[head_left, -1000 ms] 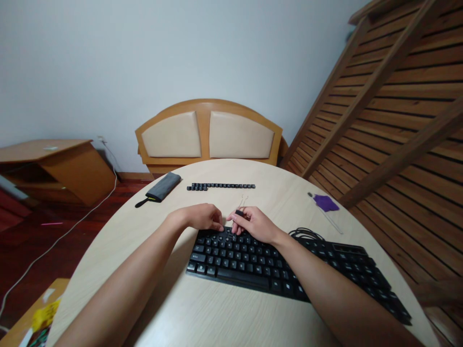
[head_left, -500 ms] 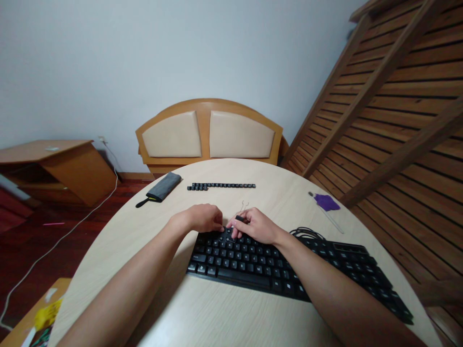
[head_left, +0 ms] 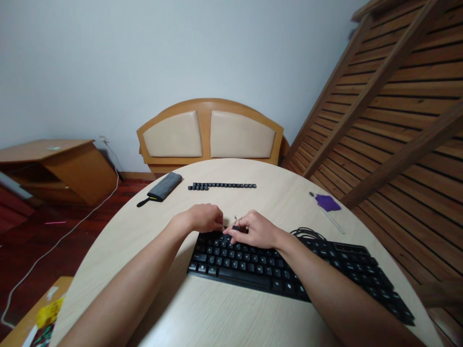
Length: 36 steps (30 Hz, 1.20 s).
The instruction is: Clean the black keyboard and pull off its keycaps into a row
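A black keyboard (head_left: 249, 279) lies angled across the table in front of me. Over its upper left part, my right hand (head_left: 258, 230) is closed around a keycap puller (head_left: 236, 228) with a black handle, its thin wire ends sticking up past the fingers. My left hand (head_left: 207, 218) is just beside it at the keyboard's back edge, thumb and fingers pressed together; whatever they pinch is hidden. Behind both hands, loose black keycaps (head_left: 231, 185) are lined up in a long row, with a shorter row in front at the left end.
A grey pouch (head_left: 165, 186) lies at the table's left rim. On the right are a purple cloth (head_left: 327, 202), a thin brush (head_left: 334, 222) and the coiled keyboard cable (head_left: 307, 233). A wooden headboard (head_left: 204, 127) stands behind the round table (head_left: 202, 308).
My right hand has turned, bringing the puller's handle and wire ends lower and leftward, with its fingertips nearer my left hand. The left hand has barely moved.
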### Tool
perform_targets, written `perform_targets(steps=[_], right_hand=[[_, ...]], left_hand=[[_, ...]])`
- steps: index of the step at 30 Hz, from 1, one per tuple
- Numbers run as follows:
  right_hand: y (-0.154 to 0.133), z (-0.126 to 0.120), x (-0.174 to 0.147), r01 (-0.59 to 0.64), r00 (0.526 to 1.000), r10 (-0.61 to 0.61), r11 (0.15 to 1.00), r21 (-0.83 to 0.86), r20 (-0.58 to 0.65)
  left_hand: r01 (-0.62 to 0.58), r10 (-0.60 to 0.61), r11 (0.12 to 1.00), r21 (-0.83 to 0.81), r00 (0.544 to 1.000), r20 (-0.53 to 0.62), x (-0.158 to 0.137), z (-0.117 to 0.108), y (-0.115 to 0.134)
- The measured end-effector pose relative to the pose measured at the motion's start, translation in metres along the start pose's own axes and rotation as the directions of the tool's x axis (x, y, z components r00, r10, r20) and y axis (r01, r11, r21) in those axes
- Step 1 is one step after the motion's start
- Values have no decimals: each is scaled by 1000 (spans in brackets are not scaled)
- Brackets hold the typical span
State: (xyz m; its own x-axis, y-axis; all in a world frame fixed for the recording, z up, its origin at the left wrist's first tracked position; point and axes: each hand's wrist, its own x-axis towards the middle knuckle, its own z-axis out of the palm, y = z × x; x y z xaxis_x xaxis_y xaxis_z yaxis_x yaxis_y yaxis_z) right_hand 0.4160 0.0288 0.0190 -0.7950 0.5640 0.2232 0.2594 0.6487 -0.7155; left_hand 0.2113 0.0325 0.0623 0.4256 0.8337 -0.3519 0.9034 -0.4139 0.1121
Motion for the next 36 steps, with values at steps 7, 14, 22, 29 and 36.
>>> perform_targets(steps=[7,14,22,29,36], right_hand=[[5,2,2,100,988,-109,991,-85,-108],[8,1,2,48,990,-57,996,-70,-130],[9,2,3,-76,989,59,990,-117,-139],[6,-5,1,-64,995,48,982,-175,-91],[9,-9,0,-34,999,29,979,-202,-29]], left_hand=[[4,-4,1000,8,1000,-2,1,0,-1],[8,-8,1000,7,1000,-4,1,1,-1],[-1,1,1000,4,1000,10,1,1,-2],[14,-14,1000,-1,1000,13,-1,-1,0],[3,-3,1000,-8,1000,13,0,-1,-1]])
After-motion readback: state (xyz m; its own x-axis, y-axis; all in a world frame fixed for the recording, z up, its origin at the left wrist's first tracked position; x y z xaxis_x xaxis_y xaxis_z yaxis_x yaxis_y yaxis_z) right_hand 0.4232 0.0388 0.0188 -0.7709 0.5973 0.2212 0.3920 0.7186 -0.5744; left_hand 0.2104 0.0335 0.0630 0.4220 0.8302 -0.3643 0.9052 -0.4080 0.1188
